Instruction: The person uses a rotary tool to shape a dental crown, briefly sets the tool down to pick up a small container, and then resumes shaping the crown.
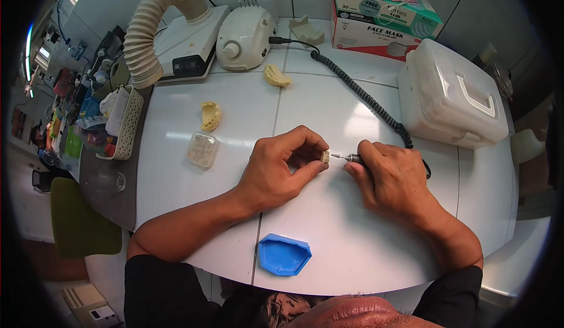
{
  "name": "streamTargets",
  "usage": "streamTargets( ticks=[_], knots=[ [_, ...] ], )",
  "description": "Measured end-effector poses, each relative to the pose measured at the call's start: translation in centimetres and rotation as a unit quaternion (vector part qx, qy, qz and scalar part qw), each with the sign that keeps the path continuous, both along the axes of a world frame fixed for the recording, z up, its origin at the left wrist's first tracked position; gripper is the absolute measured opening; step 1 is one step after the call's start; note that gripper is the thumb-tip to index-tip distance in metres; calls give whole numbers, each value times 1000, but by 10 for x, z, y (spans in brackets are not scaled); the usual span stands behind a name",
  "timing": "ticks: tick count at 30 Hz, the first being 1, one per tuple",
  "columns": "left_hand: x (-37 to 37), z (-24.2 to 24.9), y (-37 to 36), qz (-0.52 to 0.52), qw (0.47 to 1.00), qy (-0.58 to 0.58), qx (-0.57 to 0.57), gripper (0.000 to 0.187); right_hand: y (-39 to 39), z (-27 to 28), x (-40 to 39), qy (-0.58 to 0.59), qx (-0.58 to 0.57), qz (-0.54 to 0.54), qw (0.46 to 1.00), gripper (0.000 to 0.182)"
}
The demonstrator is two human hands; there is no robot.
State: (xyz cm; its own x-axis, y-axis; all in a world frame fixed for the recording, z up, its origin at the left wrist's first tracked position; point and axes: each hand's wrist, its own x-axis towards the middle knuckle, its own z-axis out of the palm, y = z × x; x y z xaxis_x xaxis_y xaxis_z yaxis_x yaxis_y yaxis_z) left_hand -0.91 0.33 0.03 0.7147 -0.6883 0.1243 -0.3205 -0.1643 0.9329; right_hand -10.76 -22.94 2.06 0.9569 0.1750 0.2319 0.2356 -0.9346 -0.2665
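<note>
Basket (130, 129), just one, sits at the far left edge of the table (176, 210), stuffed with odds and ends, probably so they're off the work area. Next is one ribbed hose (134, 40) bending down from its white base, then one clear plastic box (203, 150) right by a horseshoe-shaped yellow cast (211, 116), both kinda parked within reach. There's one white control unit (244, 40) further back. Left hand (273, 166) is pinched narrow, thumb and fingertips gripping one small pale piece (325, 157) near the middle of the table, I'd guess so one side pokes out toward the tool. A second yellow cast (276, 76) lies behind that hand, so two casts total, plus one blue tray (285, 256) near the front edge. Right hand (393, 178) is closed around one handpiece (356, 159), held low like a pen, likely for fine control, its thin tip pointing at the piece; can't tell if they're actually touching. One coiled cord (370, 99) runs back toward the control unit, and the coils look handy for giving slack. Two cardboard boxes (385, 27) are stacked at the back, probably to save room, and one white lidded case (455, 93) with a handle sits far right, out of the hands' way.
</note>
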Motion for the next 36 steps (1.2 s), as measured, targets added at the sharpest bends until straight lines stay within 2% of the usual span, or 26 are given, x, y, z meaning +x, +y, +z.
streamTargets(
  ticks=[36],
  knots=[
    [0, 3, 0, -20, 999, -29, 8, 23, 0, -2, -1, -12, -9, 4, 1000, 37]
  ],
)
